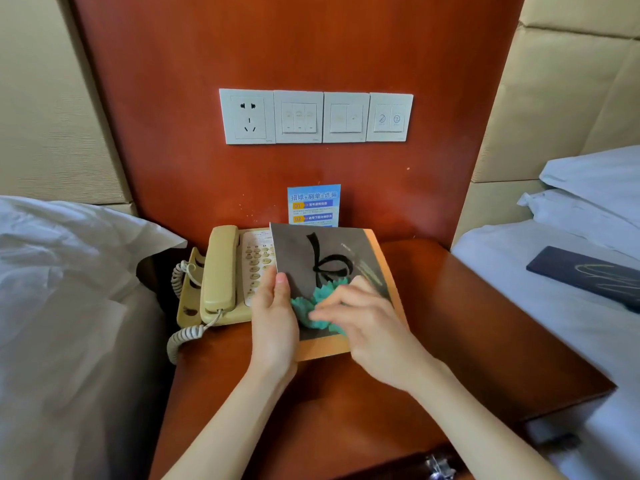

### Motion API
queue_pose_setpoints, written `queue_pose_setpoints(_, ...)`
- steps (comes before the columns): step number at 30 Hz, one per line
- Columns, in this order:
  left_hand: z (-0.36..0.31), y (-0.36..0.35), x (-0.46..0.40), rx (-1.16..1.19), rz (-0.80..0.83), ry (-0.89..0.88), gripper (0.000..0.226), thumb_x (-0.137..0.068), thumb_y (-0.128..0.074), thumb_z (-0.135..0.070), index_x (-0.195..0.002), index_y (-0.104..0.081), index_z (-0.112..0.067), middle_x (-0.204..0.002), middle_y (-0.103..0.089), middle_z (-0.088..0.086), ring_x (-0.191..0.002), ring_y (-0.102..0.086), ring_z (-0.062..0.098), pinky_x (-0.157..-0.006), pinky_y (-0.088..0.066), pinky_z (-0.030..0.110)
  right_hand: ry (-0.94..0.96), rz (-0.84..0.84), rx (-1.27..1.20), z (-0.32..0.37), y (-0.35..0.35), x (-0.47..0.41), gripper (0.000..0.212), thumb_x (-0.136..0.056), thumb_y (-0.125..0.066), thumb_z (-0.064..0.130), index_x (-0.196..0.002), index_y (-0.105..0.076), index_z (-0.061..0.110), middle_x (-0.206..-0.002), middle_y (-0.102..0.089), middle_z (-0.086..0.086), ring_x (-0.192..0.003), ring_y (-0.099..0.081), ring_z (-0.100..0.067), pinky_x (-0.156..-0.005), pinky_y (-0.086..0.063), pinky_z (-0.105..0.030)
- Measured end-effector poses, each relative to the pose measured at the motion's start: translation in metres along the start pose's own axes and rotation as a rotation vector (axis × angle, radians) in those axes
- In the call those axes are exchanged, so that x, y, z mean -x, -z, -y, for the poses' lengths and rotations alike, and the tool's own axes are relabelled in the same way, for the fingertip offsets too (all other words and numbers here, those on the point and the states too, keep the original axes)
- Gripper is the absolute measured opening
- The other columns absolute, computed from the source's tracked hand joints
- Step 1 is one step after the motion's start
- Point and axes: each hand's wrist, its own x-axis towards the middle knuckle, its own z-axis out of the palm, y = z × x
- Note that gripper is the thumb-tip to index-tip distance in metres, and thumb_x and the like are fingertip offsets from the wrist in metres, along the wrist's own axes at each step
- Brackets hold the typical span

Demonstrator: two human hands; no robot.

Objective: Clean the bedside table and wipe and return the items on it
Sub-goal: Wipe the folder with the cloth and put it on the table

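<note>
Mid-task: left hand (275, 317) grips the book (332, 258) at centre frame, right hand (367, 323) presses cloth (311, 306) on it; phone (225, 275), card (313, 204), tabletop (467, 306) seemingly remain

Two bare forearms reach into view from the bottom edge of the head-camera picture, with no sleeve, cuff, watch, bracelet or ring visible on either one. The left hand (275, 318) shows a short, unpainted thumbnail, trimmed close and rounded at the tip. The right hand (369, 325) is blurred, so its nails and knuckles cannot be made out in detail. Both wrists are slender and both forearms smooth, without marks, plasters or tattoos that the picture can show. The arms are uncovered along their whole visible length, to where the frame cuts them off; nothing of the person's clothing appears.
</note>
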Motion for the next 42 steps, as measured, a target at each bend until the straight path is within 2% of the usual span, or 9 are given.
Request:
queue_pose_setpoints(5, 0.003, -0.003, 0.005, -0.018, -0.004, 0.053, 0.032, -0.104, -0.038, -0.024, -0.133, -0.051, -0.027, -0.120, -0.060, -0.021, -0.114, -0.055, -0.005, -0.087, -0.047, 0.008, -0.247, -0.217, 0.166, -0.015, 0.004, -0.014, 0.042, -0.079, -0.060, -0.017, -0.113, -0.070, 0.006, -0.104, -0.065, -0.008, -0.093, -0.048, -0.024, -0.074, -0.052, -0.041)
queue_pose_setpoints(10, 0.002, -0.001, 0.004, 0.016, -0.003, 0.062, 0.033, -0.105, -0.035, -0.020, -0.132, -0.055, -0.021, -0.129, -0.062, -0.003, -0.122, -0.056, 0.011, -0.100, -0.048, 0.029, -0.084, -0.053, 0.201, 0.003, -0.003, 0.019, 0.049, -0.073, -0.069, -0.013, -0.118, -0.066, 0.005, -0.104, -0.060, -0.008, -0.095, -0.053, -0.024, -0.069, -0.057, -0.037)
queue_pose_setpoints(13, 0.002, -0.007, 0.011, -0.001, 0.072, 0.045, 0.031, -0.105, -0.036, -0.020, -0.118, -0.060, -0.034, -0.119, -0.067, -0.011, -0.109, -0.061, -0.003, -0.089, -0.050, 0.016, -0.132, -0.154, 0.160, -0.007, 0.014, 0.001, 0.034, -0.080, -0.064, -0.009, -0.112, -0.070, 0.002, -0.100, -0.062, -0.010, -0.093, -0.055, -0.027, -0.077, -0.054, -0.041)
queue_pose_setpoints(17, 0.005, -0.012, 0.018, 0.006, 0.102, 0.039, 0.035, -0.104, -0.038, -0.018, -0.111, -0.067, -0.037, -0.118, -0.069, -0.010, -0.110, -0.063, 0.002, -0.094, -0.050, 0.021, -0.170, -0.303, 0.088, -0.005, 0.010, -0.025, 0.028, -0.082, -0.063, -0.005, -0.106, -0.073, 0.004, -0.096, -0.065, -0.008, -0.092, -0.057, -0.024, -0.086, -0.044, -0.027)
queue_pose_setpoints(22, 0.002, 0.003, -0.002, 0.065, -0.037, -0.030, 0.032, -0.105, -0.032, -0.013, -0.121, -0.060, -0.018, -0.116, -0.070, 0.000, -0.112, -0.063, 0.012, -0.094, -0.050, 0.026, -0.077, -0.069, -0.044, 0.005, -0.019, 0.020, 0.025, -0.089, -0.057, 0.001, -0.109, -0.070, 0.006, -0.100, -0.056, 0.001, -0.089, -0.056, -0.010, -0.081, -0.049, -0.026)
queue_pose_setpoints(29, 0.007, -0.001, 0.005, -0.047, 0.056, -0.007, 0.031, -0.105, -0.034, -0.021, -0.122, -0.057, -0.035, -0.116, -0.067, -0.019, -0.115, -0.058, 0.000, -0.096, -0.045, 0.022, -0.329, -0.513, -0.042, -0.030, -0.005, -0.022, 0.023, -0.088, -0.062, 0.000, -0.107, -0.071, 0.009, -0.099, -0.056, 0.000, -0.093, -0.054, -0.007, -0.074, -0.041, 0.001)
queue_pose_setpoints(36, 0.001, 0.007, -0.003, -0.028, -0.026, 0.025, 0.037, -0.105, -0.036, -0.027, -0.139, -0.048, -0.020, -0.136, -0.057, 0.001, -0.131, -0.048, 0.018, -0.113, -0.034, 0.045, -0.733, -0.388, -0.209, -0.072, 0.018, -0.013, 0.039, -0.095, -0.056, 0.029, -0.133, -0.050, 0.024, -0.124, -0.052, 0.006, -0.113, -0.052, -0.014, -0.089, -0.047, -0.028)
queue_pose_setpoints(38, 0.002, 0.008, -0.005, 0.004, -0.034, 0.059, 0.036, -0.104, -0.037, -0.027, -0.137, -0.050, -0.021, -0.134, -0.058, 0.001, -0.128, -0.050, 0.017, -0.113, -0.035, 0.043, -0.824, -0.293, -0.560, -0.075, 0.031, -0.009, 0.043, -0.086, -0.066, 0.042, -0.126, -0.054, 0.030, -0.116, -0.058, 0.014, -0.103, -0.059, -0.009, -0.080, -0.050, -0.026)
queue_pose_setpoints(42, 0.005, 0.007, -0.005, 0.097, 0.108, 0.172, 0.032, -0.097, -0.047, -0.036, -0.126, -0.058, -0.027, -0.124, -0.066, 0.000, -0.114, -0.062, 0.014, -0.096, -0.047, 0.036, -0.773, -0.146, -0.693, -0.090, 0.059, 0.005, 0.018, -0.081, -0.073, 0.021, -0.098, -0.067, 0.016, -0.080, -0.068, 0.003, -0.076, -0.066, -0.016, -0.065, -0.049, -0.026)
